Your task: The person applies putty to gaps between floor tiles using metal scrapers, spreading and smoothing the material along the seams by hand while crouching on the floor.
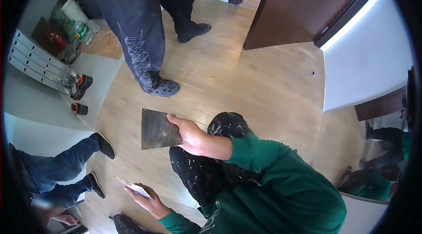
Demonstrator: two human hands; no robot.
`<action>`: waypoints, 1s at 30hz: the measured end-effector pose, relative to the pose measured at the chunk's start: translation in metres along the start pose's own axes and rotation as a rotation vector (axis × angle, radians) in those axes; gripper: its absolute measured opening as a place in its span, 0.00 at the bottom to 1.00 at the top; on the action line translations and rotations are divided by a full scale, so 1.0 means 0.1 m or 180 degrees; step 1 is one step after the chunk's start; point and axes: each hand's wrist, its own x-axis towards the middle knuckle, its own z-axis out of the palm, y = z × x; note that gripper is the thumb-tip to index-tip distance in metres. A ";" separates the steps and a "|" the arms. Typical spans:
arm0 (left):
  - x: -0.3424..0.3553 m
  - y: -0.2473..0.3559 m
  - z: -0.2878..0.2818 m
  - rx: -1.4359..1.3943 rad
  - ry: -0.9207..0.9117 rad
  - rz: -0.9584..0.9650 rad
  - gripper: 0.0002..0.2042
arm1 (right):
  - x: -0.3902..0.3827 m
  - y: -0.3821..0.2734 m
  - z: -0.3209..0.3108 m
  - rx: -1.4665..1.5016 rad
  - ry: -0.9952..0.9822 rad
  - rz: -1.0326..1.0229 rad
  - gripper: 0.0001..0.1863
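Observation:
My right hand (193,137) is closed round one edge of a dark, flat, squarish plate (158,129), its thumb lying on the upper face. The plate has scuffs and a brownish smear, and I hold it level above the floor by my paint-spattered knees. Lower and to the left, my left hand (151,203) grips a thin pale slab (140,190) with a narrow end pointing up and left. What kind of thing the slab is cannot be made out. Both sleeves are green.
A person in dark trousers (145,36) and grey clogs stands ahead. Another person's jeans-clad legs (61,163) reach in from the left. A folded ladder (39,62), shoes (81,87) and a plastic bottle (81,31) lie at far left. A brown door (303,5) stands ajar; a mirror (378,146) is at right.

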 end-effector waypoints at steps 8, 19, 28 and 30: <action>0.20 0.46 0.76 -0.1071 -0.0425 -0.0272 0.30 | -0.06 -0.03 -0.26 0.0208 -0.0108 -0.0504 0.18; 0.33 0.09 0.80 -0.0520 -0.1225 0.1099 0.24 | 0.04 0.20 -0.32 -0.0080 0.0120 -0.0719 0.17; 0.31 0.09 0.40 -0.2433 -0.0486 -0.1034 0.14 | 0.17 0.18 -0.26 0.0024 -0.0303 -0.0424 0.17; 0.17 0.14 0.43 -0.2521 -0.0097 -0.1100 0.12 | 0.11 0.16 -0.26 -0.0075 -0.0333 -0.0361 0.16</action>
